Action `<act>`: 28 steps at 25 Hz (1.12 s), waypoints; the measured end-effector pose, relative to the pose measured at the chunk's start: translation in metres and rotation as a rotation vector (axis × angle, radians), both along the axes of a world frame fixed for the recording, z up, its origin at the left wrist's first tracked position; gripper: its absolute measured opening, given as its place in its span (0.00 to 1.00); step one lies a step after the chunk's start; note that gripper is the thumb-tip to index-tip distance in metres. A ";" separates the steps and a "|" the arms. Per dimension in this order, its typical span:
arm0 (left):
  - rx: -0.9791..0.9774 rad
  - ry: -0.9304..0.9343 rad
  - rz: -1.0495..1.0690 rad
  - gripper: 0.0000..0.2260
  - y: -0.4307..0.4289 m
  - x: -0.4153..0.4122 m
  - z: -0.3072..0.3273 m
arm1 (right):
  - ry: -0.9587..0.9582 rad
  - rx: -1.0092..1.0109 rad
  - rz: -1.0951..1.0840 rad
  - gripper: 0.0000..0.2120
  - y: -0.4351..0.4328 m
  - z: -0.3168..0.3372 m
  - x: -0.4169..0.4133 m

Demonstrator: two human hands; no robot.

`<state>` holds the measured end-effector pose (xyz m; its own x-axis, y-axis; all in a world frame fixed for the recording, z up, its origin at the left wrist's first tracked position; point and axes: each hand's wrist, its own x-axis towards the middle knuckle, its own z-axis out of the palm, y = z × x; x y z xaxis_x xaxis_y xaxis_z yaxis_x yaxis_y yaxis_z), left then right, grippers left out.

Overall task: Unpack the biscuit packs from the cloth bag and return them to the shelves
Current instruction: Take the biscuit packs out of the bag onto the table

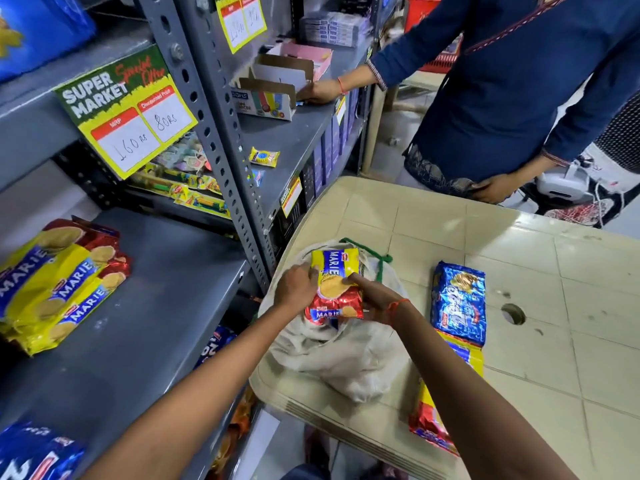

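Forearms reach in from the lower edge and meet over the cloth bag (332, 362), an off-white, crumpled sack with a green cord (382, 263) at its far side. The bag sits on the near left corner of a beige plastic table (519, 271) with moulded square panels and a round hole. What is in the bag cannot be seen.

The Marie pack (334, 289) is held just above the bag's mouth. It is a glossy film wrapper, yellow at the far end and red at the near end, with blue MARIE bands and a printed biscuit. The left hand (298, 287) grips its left edge with curled fingers. The right hand (372, 299) grasps its right side, thumb on the printed face.

A yellow-and-red pack (426, 420) lies on the table, partly under the right forearm; a shiny blue pack (459, 299) lies just beyond it.

On the left, a grey metal shelf (145, 306) carries a stack of Marie packs (59, 282).

Farther off, an upper shelf holds a small yellow packet (264, 156) and open cardboard boxes (273, 84). A second person (502, 81) in blue stands beside the table.
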<state>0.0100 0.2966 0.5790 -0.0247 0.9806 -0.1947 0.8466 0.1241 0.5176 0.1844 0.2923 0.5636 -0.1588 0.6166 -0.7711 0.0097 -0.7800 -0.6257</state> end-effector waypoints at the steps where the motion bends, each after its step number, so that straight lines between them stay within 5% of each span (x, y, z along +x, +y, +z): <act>1: -0.096 -0.087 0.070 0.20 -0.003 0.010 0.002 | 0.041 0.015 0.021 0.08 -0.005 0.001 0.007; 4: -0.266 -0.336 0.217 0.27 -0.008 0.027 0.007 | 0.184 0.084 0.023 0.07 -0.015 0.006 0.027; 7: -0.220 -0.546 0.275 0.25 -0.010 0.048 0.013 | 0.279 0.168 -0.015 0.11 -0.020 0.015 0.044; 12: -0.212 -0.774 0.233 0.24 -0.022 0.106 0.016 | 0.117 0.280 -0.103 0.13 -0.030 0.027 0.082; 17: -0.252 -0.801 0.142 0.21 -0.033 0.205 0.007 | -0.116 0.381 -0.381 0.20 -0.062 0.017 0.163; 23: -0.349 -0.801 -0.052 0.21 -0.049 0.318 -0.010 | -0.246 0.486 -0.607 0.13 -0.097 0.004 0.264; 28: -0.355 -0.549 -0.227 0.18 -0.050 0.379 -0.033 | -0.525 0.451 -0.476 0.17 -0.100 -0.016 0.324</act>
<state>0.3893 0.2470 0.5456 0.3674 0.8246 -0.4303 0.4986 0.2160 0.8395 0.5085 0.1923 0.5472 0.5069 0.7938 -0.3359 0.1194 -0.4506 -0.8847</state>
